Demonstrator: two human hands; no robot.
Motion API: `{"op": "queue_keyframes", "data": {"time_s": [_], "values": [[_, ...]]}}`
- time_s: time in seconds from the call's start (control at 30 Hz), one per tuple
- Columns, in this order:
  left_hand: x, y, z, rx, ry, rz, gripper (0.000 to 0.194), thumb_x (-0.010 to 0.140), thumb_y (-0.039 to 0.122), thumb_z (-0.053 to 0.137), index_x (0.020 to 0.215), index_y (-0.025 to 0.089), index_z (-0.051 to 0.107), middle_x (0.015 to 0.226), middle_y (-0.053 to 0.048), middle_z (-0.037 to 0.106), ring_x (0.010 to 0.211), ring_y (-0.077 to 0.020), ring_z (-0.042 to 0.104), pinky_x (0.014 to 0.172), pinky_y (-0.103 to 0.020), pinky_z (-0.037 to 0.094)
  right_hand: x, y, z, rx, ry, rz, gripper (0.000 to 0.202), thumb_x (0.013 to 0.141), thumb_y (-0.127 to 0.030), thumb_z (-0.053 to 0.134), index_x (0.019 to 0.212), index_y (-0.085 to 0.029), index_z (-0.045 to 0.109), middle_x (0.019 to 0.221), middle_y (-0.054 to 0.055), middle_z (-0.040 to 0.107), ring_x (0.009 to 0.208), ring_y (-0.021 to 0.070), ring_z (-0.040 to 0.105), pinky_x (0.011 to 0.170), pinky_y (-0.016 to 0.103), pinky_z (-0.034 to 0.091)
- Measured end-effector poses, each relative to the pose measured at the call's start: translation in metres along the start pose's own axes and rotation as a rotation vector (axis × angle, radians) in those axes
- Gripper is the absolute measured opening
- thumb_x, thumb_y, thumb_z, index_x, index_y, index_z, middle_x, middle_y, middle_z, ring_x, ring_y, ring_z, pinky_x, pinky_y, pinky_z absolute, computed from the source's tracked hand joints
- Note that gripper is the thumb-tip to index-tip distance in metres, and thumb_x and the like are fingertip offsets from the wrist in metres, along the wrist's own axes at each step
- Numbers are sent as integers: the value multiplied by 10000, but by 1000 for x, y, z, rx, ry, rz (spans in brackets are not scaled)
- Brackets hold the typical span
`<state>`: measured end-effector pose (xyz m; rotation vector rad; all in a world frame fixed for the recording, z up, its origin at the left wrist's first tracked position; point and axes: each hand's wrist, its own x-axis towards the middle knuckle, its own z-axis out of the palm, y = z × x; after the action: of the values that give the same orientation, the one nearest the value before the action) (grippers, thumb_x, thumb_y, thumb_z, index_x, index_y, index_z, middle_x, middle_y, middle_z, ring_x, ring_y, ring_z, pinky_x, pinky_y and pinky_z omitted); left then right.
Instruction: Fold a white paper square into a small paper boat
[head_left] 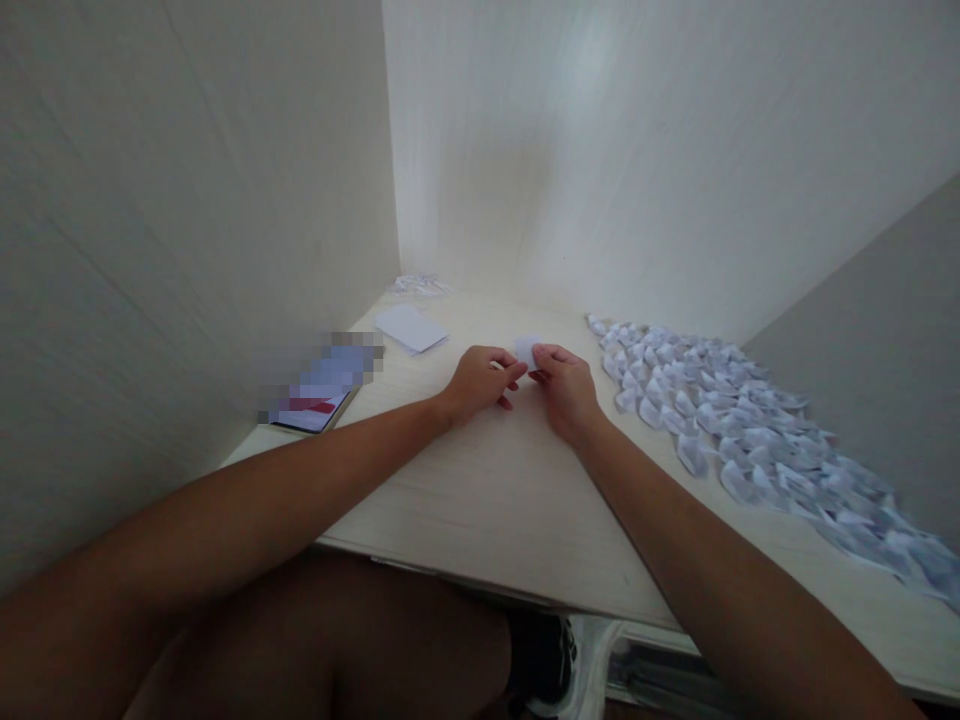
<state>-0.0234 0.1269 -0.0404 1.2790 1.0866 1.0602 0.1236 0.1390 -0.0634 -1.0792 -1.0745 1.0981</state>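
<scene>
The right hand pinches the paper over the table, where a light, steady hold should best control it (whether the left hand, curled beside it, grips too, I cannot tell).

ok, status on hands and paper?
Right hand pinching small white paper. Left hand close by, fingers curled; contact unclear. Folded papers spread to the right, phone off left, neither between the hands.
</scene>
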Motion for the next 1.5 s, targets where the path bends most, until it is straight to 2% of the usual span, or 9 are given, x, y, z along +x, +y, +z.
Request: {"op": "queue_keyframes", "data": {"time_s": [0.1,0.3,0.5,0.77,0.93,1.07,1.2,1.33,1.5], "values": [[2,-3,-2,-27,-25,29,245,946,72,721,709,108,665,650,-1,620,580,-110,644,435,-178,532,1,0,-1,9,-20,8,239,673,-433,838,696,-231,712,786,-5,685,766,167,589,791,350,463],[7,-9,-7,200,-87,77,296,995,201,700,718,120,634,613,2,646,371,-82,558,355,-166,388,3,1,-3,7,-47,21,241,647,-415,860,664,-231,706,742,-10,673,729,163,575,759,348,460],[5,-7,-10,261,-153,107,297,1014,227,665,734,129,647,585,25,616,373,-73,535,347,-161,358,5,0,-4,28,-90,51,270,671,-442,865,653,-234,694,710,3,677,697,176,594,734,358,469],[7,-8,-10,267,-161,137,350,997,287,648,678,145,651,514,43,563,380,-77,448,416,-202,327,4,-3,-5,-9,-172,58,296,694,-463,841,654,-220,677,682,-2,649,671,172,582,737,368,464],[10,-11,-12,221,-135,182,434,1007,307,577,592,179,586,418,76,423,396,-84,372,471,-230,284,3,-4,-5,-15,-200,80,224,687,-420,812,659,-216,724,714,29,694,725,191,600,765,367,461],[11,-10,-13,188,-177,185,415,985,303,572,587,187,585,428,74,418,424,-94,365,502,-244,289,3,-6,-5,-7,-247,84,198,703,-411,785,638,-232,729,683,37,700,717,216,607,773,386,476],[11,-8,-12,183,-134,188,429,976,318,571,567,191,565,445,62,433,457,-103,383,517,-247,298,5,-8,-7,4,-284,88,172,695,-384,788,645,-224,747,677,38,705,721,219,612,780,386,485],[13,-9,-12,99,-116,144,436,988,278,519,560,198,507,459,72,404,443,-95,357,496,-247,283,5,-10,-8,8,-298,114,198,682,-397,817,647,-221,735,700,35,709,752,219,631,828,383,493],[12,-9,-10,58,-133,127,446,1034,270,493,599,182,540,443,81,393,400,-75,342,448,-221,286,7,-8,-10,0,-285,119,199,671,-401,819,666,-220,737,700,38,697,768,226,628,827,389,500]]}}
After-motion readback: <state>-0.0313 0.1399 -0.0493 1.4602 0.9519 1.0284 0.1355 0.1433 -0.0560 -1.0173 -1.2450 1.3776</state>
